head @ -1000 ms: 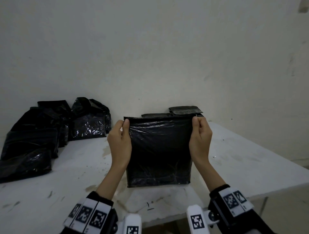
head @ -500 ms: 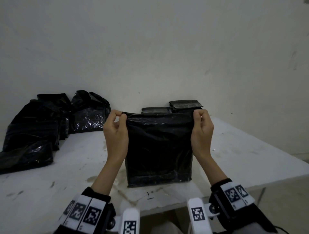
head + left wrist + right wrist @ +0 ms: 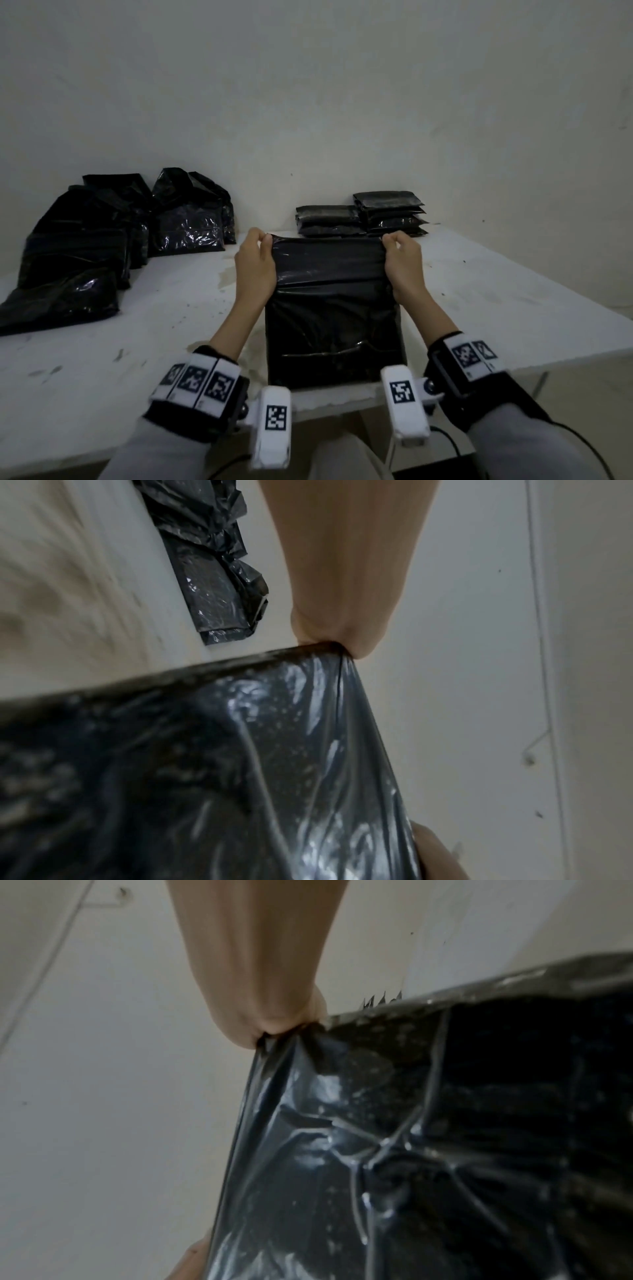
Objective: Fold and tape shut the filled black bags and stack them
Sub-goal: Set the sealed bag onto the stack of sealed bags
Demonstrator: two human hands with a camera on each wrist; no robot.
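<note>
A filled black bag (image 3: 334, 308) lies on the white table (image 3: 171, 325) right in front of me, its loose top stretched flat. My left hand (image 3: 263, 240) pinches the bag's top left corner (image 3: 337, 649). My right hand (image 3: 390, 240) pinches the top right corner (image 3: 274, 1037). Both wrist views show thumb and fingers closed on the glossy plastic. Behind the bag, by the wall, stand two stacks of folded black bags (image 3: 359, 216).
A heap of loose, unfolded black bags (image 3: 102, 246) covers the table's back left. The wall (image 3: 308, 102) runs just behind the stacks. The table's right edge (image 3: 582, 301) slants off at the right, with floor beyond it.
The bag's top has moved away from me and down toward the table, both hands keeping their pinch on the corners. The camera now looks more downward, showing the stacks behind.
</note>
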